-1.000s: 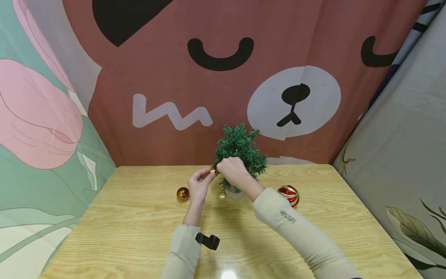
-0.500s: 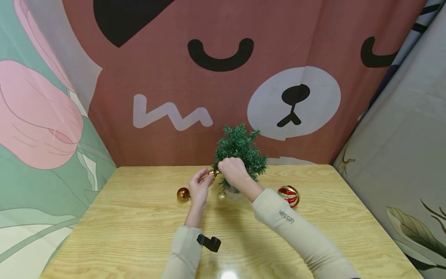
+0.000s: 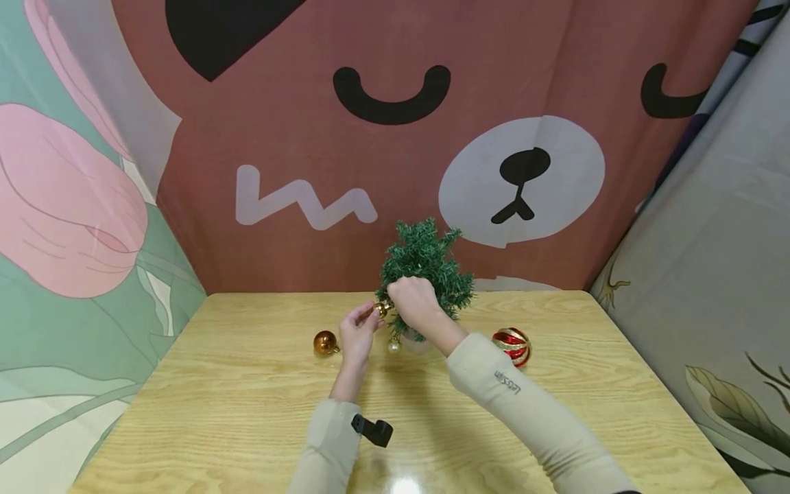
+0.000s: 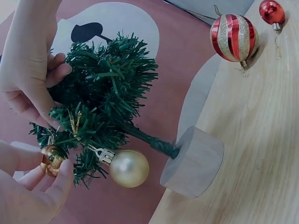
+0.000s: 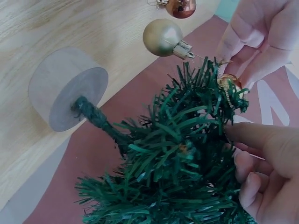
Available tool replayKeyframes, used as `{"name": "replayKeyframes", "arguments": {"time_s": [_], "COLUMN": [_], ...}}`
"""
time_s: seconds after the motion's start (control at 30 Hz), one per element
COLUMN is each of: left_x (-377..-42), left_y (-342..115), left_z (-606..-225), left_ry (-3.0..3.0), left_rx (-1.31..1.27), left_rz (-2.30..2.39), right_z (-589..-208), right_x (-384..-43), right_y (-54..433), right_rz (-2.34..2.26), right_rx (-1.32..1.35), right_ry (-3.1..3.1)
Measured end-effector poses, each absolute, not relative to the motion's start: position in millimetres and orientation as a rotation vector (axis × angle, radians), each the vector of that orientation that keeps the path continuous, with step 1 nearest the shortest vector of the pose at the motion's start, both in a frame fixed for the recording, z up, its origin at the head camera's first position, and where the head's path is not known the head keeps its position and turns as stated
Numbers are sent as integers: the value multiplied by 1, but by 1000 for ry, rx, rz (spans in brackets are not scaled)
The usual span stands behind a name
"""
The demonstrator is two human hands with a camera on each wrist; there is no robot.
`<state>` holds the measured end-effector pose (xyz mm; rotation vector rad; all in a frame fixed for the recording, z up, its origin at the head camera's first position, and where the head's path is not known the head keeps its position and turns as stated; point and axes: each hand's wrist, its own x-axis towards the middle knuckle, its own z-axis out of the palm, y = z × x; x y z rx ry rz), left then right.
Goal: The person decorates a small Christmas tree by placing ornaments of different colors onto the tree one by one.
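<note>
My left hand (image 3: 356,336) pinches a small shiny gold Christmas ball (image 4: 53,161) at the left side of a small artificial Christmas tree (image 3: 422,255). Just above the ball's cap, my right hand (image 3: 415,302) pinches its thin hanging string, with fingertips among the green bristles, as the right wrist view shows. Near that spot a matte pale-gold ball (image 4: 130,169) hangs from a low branch by a glittery gold cord. The tree stands upright on a round pale base (image 4: 192,161). In the head view my right hand hides part of the tree's middle.
An amber ball (image 3: 324,342) lies on the wooden table (image 3: 247,412) left of the tree. To the right lie a red ball with glittery gold stripes (image 3: 513,343) and a small red ball (image 4: 272,11). A curtain with a bear print (image 3: 296,254) hangs behind the table.
My left hand has shifted slightly right and down with the gold ball, revealing the cap of the amber ball. The right hand has barely moved.
</note>
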<state>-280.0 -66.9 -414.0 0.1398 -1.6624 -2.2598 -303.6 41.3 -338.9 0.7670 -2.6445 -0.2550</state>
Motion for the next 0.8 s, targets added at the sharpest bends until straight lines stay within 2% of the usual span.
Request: {"name": "replayKeyframes", "arguments": {"time_s": [0.8], "left_x": [-277], "left_y": [-64], "left_z": [-421], "left_ry": [-1940], "left_rx": [123], "left_rz": [-2146], "right_z": [-341], "right_x": [-304], "right_y": [44], "right_rz": [-83], "right_rx": [722], "right_ry": [-2668]}}
